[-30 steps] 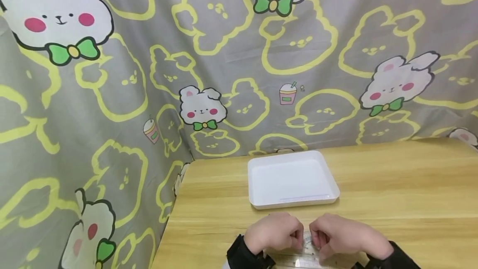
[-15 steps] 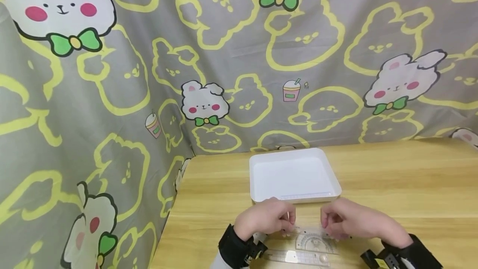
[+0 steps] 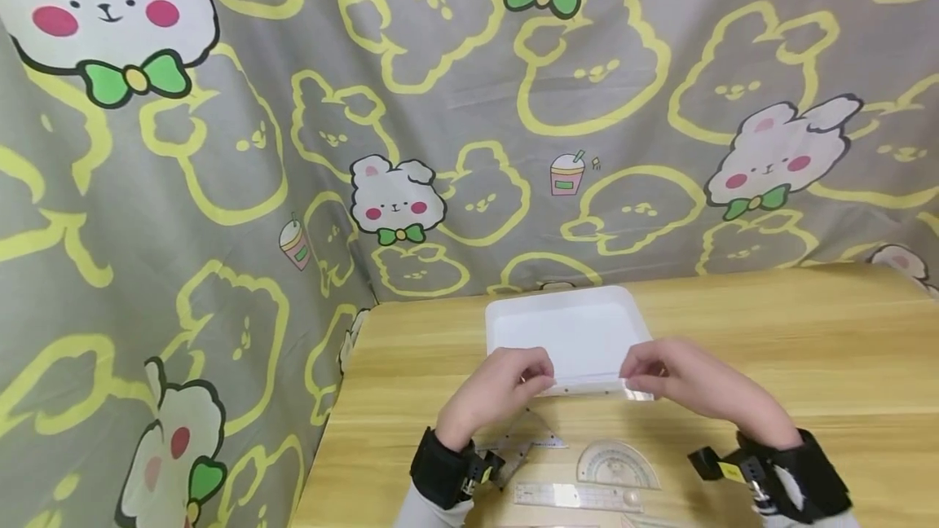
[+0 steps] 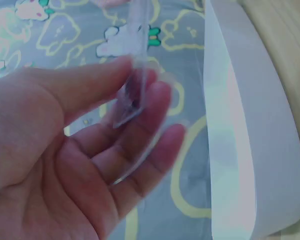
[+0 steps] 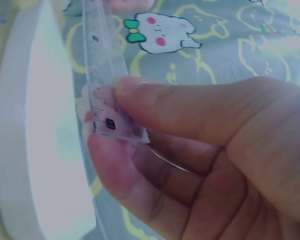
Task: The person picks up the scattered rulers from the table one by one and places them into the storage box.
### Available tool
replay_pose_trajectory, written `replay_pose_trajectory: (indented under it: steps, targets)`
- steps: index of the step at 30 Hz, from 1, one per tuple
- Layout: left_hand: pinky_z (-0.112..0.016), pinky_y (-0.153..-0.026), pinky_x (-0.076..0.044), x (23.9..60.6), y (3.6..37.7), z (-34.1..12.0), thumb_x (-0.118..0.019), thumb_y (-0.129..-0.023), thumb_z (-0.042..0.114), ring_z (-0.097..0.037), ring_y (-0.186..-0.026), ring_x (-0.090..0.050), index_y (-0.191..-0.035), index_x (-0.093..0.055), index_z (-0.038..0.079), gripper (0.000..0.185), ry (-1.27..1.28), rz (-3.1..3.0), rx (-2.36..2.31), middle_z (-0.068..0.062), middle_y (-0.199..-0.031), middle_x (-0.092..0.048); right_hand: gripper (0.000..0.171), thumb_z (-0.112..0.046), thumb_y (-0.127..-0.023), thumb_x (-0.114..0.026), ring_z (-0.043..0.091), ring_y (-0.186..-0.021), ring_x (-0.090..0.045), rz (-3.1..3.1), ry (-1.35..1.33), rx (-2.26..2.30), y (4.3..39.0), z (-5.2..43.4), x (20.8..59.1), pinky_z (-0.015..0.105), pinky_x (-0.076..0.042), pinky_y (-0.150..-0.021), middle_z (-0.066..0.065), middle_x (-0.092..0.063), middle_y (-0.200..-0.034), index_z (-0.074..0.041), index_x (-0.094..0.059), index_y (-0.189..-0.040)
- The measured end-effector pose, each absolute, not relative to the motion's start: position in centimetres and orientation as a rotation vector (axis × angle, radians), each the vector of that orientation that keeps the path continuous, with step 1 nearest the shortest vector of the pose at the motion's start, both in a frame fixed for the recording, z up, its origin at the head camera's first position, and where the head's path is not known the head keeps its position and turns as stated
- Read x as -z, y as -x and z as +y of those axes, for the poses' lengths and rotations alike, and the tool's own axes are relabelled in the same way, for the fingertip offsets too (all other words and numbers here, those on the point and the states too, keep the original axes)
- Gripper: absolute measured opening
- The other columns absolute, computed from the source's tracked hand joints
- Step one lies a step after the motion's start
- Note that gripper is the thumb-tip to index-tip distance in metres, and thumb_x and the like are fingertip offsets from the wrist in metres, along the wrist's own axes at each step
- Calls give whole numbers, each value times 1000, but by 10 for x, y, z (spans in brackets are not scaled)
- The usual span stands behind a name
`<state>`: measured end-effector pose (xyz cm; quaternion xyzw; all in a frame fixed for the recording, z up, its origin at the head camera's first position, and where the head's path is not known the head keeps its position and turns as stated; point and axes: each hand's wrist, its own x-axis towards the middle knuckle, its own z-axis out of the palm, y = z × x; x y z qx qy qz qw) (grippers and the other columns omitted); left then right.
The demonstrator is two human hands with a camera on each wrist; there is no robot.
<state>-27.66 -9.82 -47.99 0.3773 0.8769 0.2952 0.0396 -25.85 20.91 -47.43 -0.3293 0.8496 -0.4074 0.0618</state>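
A person's left hand point(image 3: 506, 381) and right hand point(image 3: 671, 373) each pinch one end of a clear ruler point(image 3: 587, 381), held level above the near rim of a white tray point(image 3: 568, 304) on the wooden table point(image 3: 807, 349).

Protractor point(image 3: 616, 464), set square point(image 3: 524, 434), second ruler point(image 3: 575, 497) on wooden table point(image 3: 792, 357); bunny-print curtain point(image 3: 220, 145) behind.

Clear ruler point(image 5: 102, 65): scale marks visible, numerals too blurred to read.
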Motion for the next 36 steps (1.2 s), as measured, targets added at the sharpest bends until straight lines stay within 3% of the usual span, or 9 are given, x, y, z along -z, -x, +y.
replay_pose_trajectory:
  steps: [9, 16, 23, 29, 36]
  targets:
    - [-18, -73, -51, 493, 301, -106, -65, -105, 14, 0, -82, -63, -112, -76, 12, 13, -1058, 2759, -1094, 2, -101, -75, 8, -7, -94, -77, 6, -75, -64, 2846, 872, 1209, 279, 187, 478, 28, -55, -69, -10, -72, -83, -15, -76, -93]
    - [-20, -78, -51, 509, 312, -109, -66, -104, 17, -4, -86, -63, -108, -77, 10, 14, -997, 2833, -1024, 3, -102, -74, 10, -4, -90, -80, 12, -83, -70, 3012, 795, 1206, 295, 172, 503, 37, -58, -79, -6, -76, -89, -14, -78, -91]
    - [-21, -88, -54, 528, 314, -107, -67, -103, 12, -8, -96, -70, -106, -78, 9, 12, -1022, 2932, -898, 1, -104, -77, 11, 1, -89, -79, 13, -79, -71, 2978, 870, 1229, 305, 150, 532, 35, -58, -74, -4, -76, -86, -10, -77, -89]
    - [-21, -90, -54, 541, 316, -104, -67, -103, 10, -8, -97, -71, -103, -80, 12, 13, -1052, 3021, -731, 4, -101, -78, 13, 2, -89, -78, 16, -83, -70, 3014, 830, 1190, 307, 144, 546, 38, -57, -76, -4, -76, -87, -11, -78, -87]
    - [-21, -83, -54, 546, 314, -100, -68, -99, 3, -6, -86, -66, -100, -78, 12, 13, -1029, 3019, -655, 4, -94, -75, 16, -1, -88, -79, 15, -81, -69, 2996, 781, 1152, 306, 142, 552, 40, -58, -77, -5, -74, -82, -14, -76, -82]
